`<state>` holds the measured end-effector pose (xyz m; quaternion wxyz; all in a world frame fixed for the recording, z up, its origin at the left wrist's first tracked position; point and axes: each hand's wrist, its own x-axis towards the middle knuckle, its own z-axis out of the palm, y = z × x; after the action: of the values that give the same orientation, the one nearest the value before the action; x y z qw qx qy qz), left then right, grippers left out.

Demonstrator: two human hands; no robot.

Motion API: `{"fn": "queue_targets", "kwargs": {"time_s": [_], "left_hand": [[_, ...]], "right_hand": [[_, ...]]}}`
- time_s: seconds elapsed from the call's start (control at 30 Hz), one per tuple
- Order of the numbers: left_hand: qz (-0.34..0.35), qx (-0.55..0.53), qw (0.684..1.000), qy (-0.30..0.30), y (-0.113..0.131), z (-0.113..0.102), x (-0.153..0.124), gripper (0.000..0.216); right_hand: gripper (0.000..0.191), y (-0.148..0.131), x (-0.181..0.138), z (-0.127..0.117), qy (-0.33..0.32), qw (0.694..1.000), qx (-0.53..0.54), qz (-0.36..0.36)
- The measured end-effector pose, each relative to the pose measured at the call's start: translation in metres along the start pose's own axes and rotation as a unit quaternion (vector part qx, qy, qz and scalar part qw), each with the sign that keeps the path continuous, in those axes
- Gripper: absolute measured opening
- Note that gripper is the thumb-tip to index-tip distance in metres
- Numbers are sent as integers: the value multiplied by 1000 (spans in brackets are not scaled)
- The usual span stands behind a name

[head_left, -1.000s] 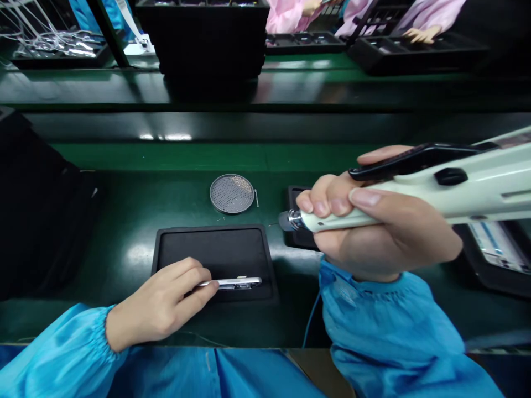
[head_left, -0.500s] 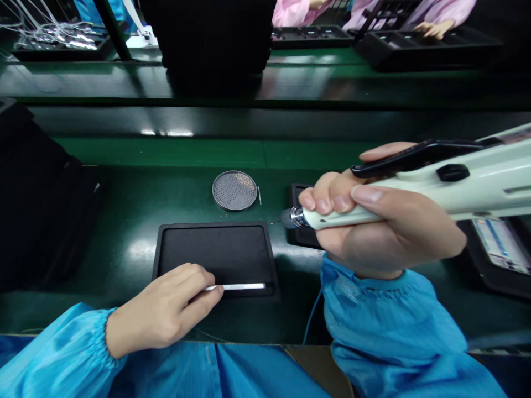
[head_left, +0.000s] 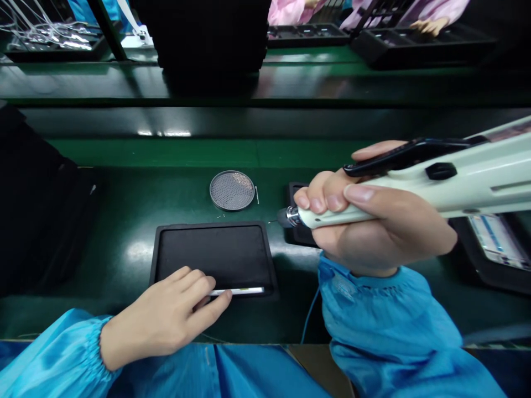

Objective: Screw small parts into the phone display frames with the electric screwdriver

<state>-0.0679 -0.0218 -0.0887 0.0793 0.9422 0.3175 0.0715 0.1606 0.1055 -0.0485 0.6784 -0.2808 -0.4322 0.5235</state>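
My left hand [head_left: 168, 318] grips a slim, phone-like slab [head_left: 243, 291] between thumb and fingers. Seen nearly edge-on, the slab shows a bright silvery side; its left end is hidden by the fingers. It is at the near edge of a shallow black tray [head_left: 215, 249]. Wrapped in my right hand [head_left: 373, 221] is a pale green electric screwdriver [head_left: 477, 182] with a black lever. Its thin bit points left, in the air right of the tray. Beyond the tray, a round grey perforated dish [head_left: 230, 193] holds tiny copper-coloured screws along its far right side.
A small white stick [head_left: 256, 195] lies beside the dish. Partly behind my right hand is another black tray [head_left: 296, 235]. A black holder [head_left: 493, 271] with an opened device stands at right, a dark stack [head_left: 37, 204] at left. Co-workers sit across the bench.
The slab has tipped down slightly toward the tray, and my left thumb has slid right along it. My right hand keeps its hold on the screwdriver; the whole view has shifted slightly.
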Motion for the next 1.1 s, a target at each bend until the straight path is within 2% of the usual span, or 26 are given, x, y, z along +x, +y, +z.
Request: {"fn": "queue_targets", "kwargs": {"time_s": [0.17, 0.4, 0.5, 0.63, 0.73, 0.8, 0.97, 1.1], "left_hand": [[15, 20, 1000, 7, 2, -1, 2, 36], [-1, 51, 997, -53, 2, 0, 8, 46], [-5, 52, 998, -33, 2, 5, 2, 49], [-21, 62, 998, -3, -2, 17, -11, 63], [-26, 30, 999, -15, -18, 23, -10, 70], [-33, 17, 999, -4, -36, 25, -4, 63], [-124, 44, 991, 9, -86, 32, 6, 43], [-169, 49, 984, 9, -105, 42, -1, 36]], "right_hand": [[25, 1, 0, -2, -14, 1000, 14, -2], [19, 0, -4, 1, 7, 1000, 22, 8], [20, 1, -4, 2, -4, 999, 46, 4], [19, 7, -3, 0, -6, 998, 62, -2], [17, 11, -3, -1, -4, 998, 63, -8], [16, 12, -1, -1, 0, 998, 65, -6], [17, 7, 6, -7, 27, 998, 50, -20], [19, 0, 14, -14, 47, 997, 37, -47]]}}
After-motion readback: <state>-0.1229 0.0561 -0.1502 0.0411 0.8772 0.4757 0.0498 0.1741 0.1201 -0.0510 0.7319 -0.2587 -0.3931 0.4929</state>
